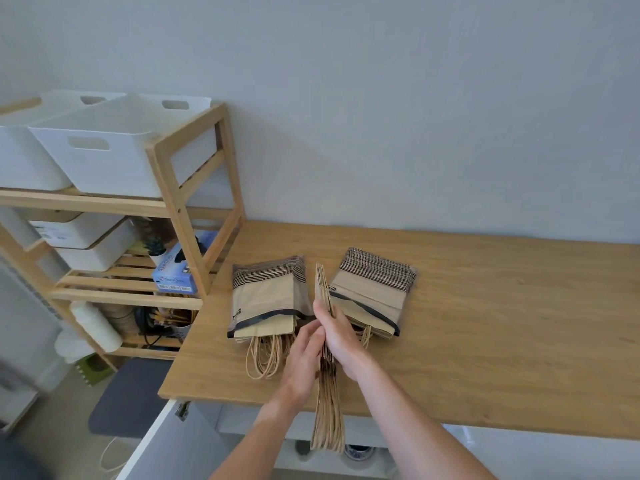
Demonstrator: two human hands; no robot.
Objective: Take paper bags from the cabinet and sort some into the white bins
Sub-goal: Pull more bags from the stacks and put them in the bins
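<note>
On the wooden counter (485,323), two packs of paper bags are laid flat, well apart from the white bins: a left pack (268,297) with twine handles spilling toward the front edge, and a right pack (372,291). Between them, a loose bundle (325,341) of bags is held on edge, its handles hanging past the counter's front. It is gripped by the right hand (341,344), fingers closed around it, while the left hand (303,358) is pressed against its other side, fingers extended. Two bins (104,150) are seen on top of the wooden shelf (187,216) at left.
</note>
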